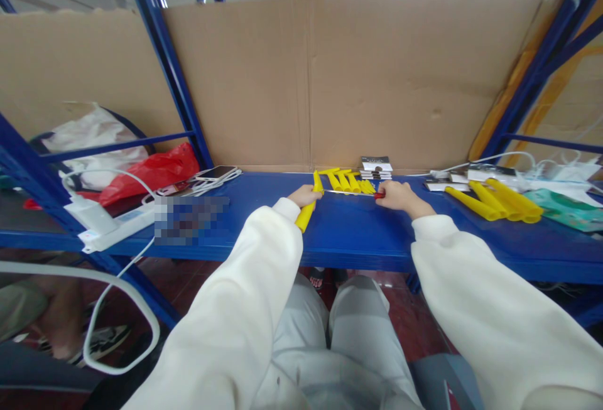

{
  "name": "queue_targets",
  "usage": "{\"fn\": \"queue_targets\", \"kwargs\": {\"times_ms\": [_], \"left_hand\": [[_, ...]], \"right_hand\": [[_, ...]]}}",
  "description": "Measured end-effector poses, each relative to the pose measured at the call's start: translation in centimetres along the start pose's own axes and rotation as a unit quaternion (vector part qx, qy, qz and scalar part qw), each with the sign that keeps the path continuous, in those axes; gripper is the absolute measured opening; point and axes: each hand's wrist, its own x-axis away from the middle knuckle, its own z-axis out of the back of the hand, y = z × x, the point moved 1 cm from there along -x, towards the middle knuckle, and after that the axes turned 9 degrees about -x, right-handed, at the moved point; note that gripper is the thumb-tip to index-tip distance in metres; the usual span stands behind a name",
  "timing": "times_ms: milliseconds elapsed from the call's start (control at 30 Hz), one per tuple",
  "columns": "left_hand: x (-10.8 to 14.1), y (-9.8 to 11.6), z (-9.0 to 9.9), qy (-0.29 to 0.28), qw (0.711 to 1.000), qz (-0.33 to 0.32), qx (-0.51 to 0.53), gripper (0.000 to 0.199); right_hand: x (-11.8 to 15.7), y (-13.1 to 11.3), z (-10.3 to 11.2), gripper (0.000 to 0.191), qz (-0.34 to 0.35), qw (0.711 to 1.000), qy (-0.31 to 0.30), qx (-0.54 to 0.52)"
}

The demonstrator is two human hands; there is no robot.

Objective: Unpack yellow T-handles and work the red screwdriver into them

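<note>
My left hand is closed around a yellow tapered tube, held slanted over the blue shelf. My right hand grips the red handle of a screwdriver-like tool. Its thin metal shaft points left and reaches the tube beside my left fingers. Behind the shaft, several yellow pieces lie in a row on the shelf. A small stack of black-and-white cards sits just behind my right hand.
Several yellow tubes lie at the right beside a green packet. A phone, white cables, a power strip and a red bag are at the left. Cardboard stands behind the blue shelf.
</note>
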Motion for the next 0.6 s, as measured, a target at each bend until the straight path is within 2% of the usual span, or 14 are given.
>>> {"fn": "queue_targets", "kwargs": {"times_ms": [233, 600], "left_hand": [[-0.22, -0.13, -0.07, 0.002, 1.0, -0.002, -0.019, 0.019], [-0.32, -0.32, -0.12, 0.002, 1.0, 0.0, -0.013, 0.017]], "right_hand": [[-0.26, 0.49, -0.46, 0.022, 0.005, 1.0, 0.012, -0.003], [0.07, 0.07, 0.21, 0.025, -0.013, 1.0, -0.001, 0.005]]}}
